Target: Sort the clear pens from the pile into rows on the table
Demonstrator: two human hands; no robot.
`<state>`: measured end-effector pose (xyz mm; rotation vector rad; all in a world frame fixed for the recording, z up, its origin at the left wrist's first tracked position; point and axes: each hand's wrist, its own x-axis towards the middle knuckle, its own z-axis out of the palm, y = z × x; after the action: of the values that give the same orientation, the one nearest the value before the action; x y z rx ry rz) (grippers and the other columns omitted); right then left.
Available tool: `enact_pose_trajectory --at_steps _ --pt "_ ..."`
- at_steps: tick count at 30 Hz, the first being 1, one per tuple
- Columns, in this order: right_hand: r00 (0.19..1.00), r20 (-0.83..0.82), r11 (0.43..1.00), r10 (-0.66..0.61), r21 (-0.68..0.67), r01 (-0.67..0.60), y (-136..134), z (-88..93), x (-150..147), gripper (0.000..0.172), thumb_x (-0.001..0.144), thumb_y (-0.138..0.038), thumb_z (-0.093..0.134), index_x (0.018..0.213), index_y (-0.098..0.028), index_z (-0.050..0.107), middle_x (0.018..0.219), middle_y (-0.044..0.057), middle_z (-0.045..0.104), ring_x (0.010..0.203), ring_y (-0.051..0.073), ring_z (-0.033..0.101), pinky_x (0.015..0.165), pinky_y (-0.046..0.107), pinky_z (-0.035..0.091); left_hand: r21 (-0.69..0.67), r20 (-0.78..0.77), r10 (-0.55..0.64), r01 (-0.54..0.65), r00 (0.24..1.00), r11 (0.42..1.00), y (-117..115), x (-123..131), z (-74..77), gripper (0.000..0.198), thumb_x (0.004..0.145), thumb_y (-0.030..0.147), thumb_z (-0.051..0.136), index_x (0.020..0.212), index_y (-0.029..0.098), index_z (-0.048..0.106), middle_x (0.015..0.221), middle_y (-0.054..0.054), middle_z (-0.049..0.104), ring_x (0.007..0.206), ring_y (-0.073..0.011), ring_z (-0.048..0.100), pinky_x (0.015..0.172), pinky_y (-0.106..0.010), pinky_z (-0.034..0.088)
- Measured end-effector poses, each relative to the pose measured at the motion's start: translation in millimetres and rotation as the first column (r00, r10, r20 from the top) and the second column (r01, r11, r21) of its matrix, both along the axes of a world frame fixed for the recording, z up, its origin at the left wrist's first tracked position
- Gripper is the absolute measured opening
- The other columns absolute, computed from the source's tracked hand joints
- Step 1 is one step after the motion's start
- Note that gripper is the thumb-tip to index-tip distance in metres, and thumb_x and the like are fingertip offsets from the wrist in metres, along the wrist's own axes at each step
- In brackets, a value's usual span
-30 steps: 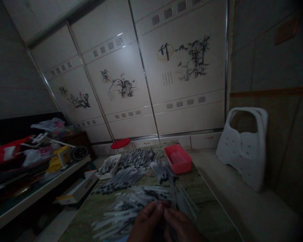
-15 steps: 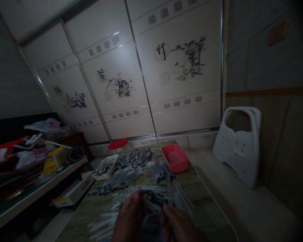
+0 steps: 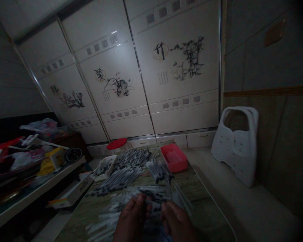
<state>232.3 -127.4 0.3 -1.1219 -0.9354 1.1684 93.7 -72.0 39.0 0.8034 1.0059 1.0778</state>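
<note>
My left hand [image 3: 131,215] and my right hand [image 3: 177,220] are close together at the near side of the table, both with fingers pinched. A slim, pale pen [image 3: 155,204] appears to span the gap between their fingertips; dim light and blur hide its details. Loose translucent pen barrels [image 3: 101,224] lie under and left of my left hand. Past my fingers are more pale barrels with dark parts among them. A neat row of dark-tipped pens [image 3: 121,179] lies farther off, and a smaller bundle of pens [image 3: 158,170] is to its right.
On the table [image 3: 204,208] stand a pink tub [image 3: 178,164] at the far right and a white tray [image 3: 110,171] with pen parts at the left. A red stool [image 3: 116,144] is behind. Left is a cluttered bench [image 3: 37,183]; right, a folded white plastic piece [image 3: 238,148] leans on the wall.
The view has shifted slightly. My right hand's fingers are a little higher, and the pen between my hands lies flatter than before. The things on the table stay put.
</note>
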Motion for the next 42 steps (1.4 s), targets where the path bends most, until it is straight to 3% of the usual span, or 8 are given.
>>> enact_pose_trajectory --at_steps 4,9,13,18,25,31,36,42 --pt "0.978 0.186 0.994 -0.091 0.073 0.079 -1.5 -0.2 -4.1 0.060 0.088 -0.079 0.036 0.068 -0.023 0.047 0.058 -0.007 0.037 0.055 0.012 0.040 0.054 0.025 0.030 -0.045 0.044 0.048 -0.046 0.998 0.998 0.3 0.3 -0.9 0.042 0.058 0.043 0.093 0.078 0.017 0.067 0.069 0.001 0.066 0.062 -0.0127 0.061 0.061 -0.024 0.048" --pt "0.929 0.365 0.992 -0.063 0.129 0.017 2.9 -10.3 -10.1 0.049 0.093 -0.066 0.034 0.069 -0.024 0.043 0.059 -0.006 0.038 0.057 0.013 0.042 0.055 0.027 0.026 -0.030 0.053 0.053 -0.051 0.997 0.998 4.1 -4.2 -11.5 0.041 0.063 0.045 0.090 0.068 0.019 0.059 0.060 0.005 0.057 0.055 -0.0105 0.054 0.058 -0.024 0.046" --pt "0.963 0.269 0.999 -0.018 0.031 0.010 5.2 -10.9 -11.8 0.047 0.091 -0.065 0.039 0.069 -0.024 0.045 0.059 -0.006 0.037 0.057 0.013 0.041 0.055 0.025 0.028 -0.060 0.084 -0.088 0.093 0.993 0.994 5.3 -5.4 -15.9 0.039 0.065 0.044 0.089 0.081 0.020 0.064 0.072 0.001 0.067 0.062 -0.0135 0.060 0.059 -0.026 0.046" --pt "0.985 0.115 0.992 0.127 -0.032 -0.124 7.0 -8.9 -7.5 0.048 0.090 -0.068 0.040 0.070 -0.024 0.045 0.058 -0.007 0.040 0.053 0.012 0.038 0.052 0.024 0.030 -0.080 0.107 -0.133 0.141 0.985 0.987 7.4 -7.5 -18.4 0.060 0.058 0.047 0.092 0.105 0.021 0.066 0.086 -0.003 0.073 0.058 -0.0126 0.059 0.051 -0.024 0.041" --pt "0.889 0.453 0.988 -0.068 0.154 -0.003 7.0 -19.7 -12.9 0.042 0.092 -0.060 0.042 0.085 -0.022 0.058 0.074 0.001 0.060 0.069 0.017 0.056 0.063 0.027 0.037 -0.042 0.036 -0.102 0.104 0.994 0.994 10.2 -15.9 -26.9 0.041 0.068 0.049 0.087 0.070 0.018 0.060 0.059 0.003 0.062 0.053 -0.0102 0.053 0.055 -0.023 0.043" --pt "0.978 0.205 0.998 0.034 -0.067 -0.021 2.4 -12.1 -19.2 0.053 0.094 -0.069 0.034 0.074 -0.025 0.055 0.057 -0.002 0.054 0.054 0.015 0.052 0.057 0.026 0.039 -0.048 0.081 -0.045 0.049 0.996 0.998 3.1 -8.9 -22.5 0.044 0.062 0.048 0.090 0.072 0.020 0.057 0.064 0.001 0.066 0.058 -0.0134 0.059 0.058 -0.025 0.045" --pt "0.990 0.143 1.000 0.008 0.018 -0.010 11.5 -24.4 -19.5 0.056 0.078 -0.079 0.054 0.080 -0.023 0.057 0.065 -0.002 0.059 0.058 0.014 0.053 0.057 0.024 0.039 -0.052 0.055 -0.020 0.023 0.998 0.998 2.5 -6.1 -24.6 0.050 0.056 0.052 0.091 0.069 0.021 0.055 0.059 0.003 0.063 0.053 -0.0124 0.056 0.054 -0.024 0.043" --pt "0.996 0.043 0.994 0.081 -0.083 -0.078 13.2 -27.1 -16.8 0.065 0.084 -0.083 0.037 0.077 -0.021 0.056 0.056 -0.003 0.056 0.043 0.009 0.041 0.042 0.021 0.026 -0.011 0.051 -0.013 0.014 0.999 1.000 4.4 -7.0 -30.0 0.047 0.060 0.051 0.090 0.069 0.021 0.055 0.061 0.002 0.066 0.052 -0.0115 0.056 0.054 -0.023 0.043"
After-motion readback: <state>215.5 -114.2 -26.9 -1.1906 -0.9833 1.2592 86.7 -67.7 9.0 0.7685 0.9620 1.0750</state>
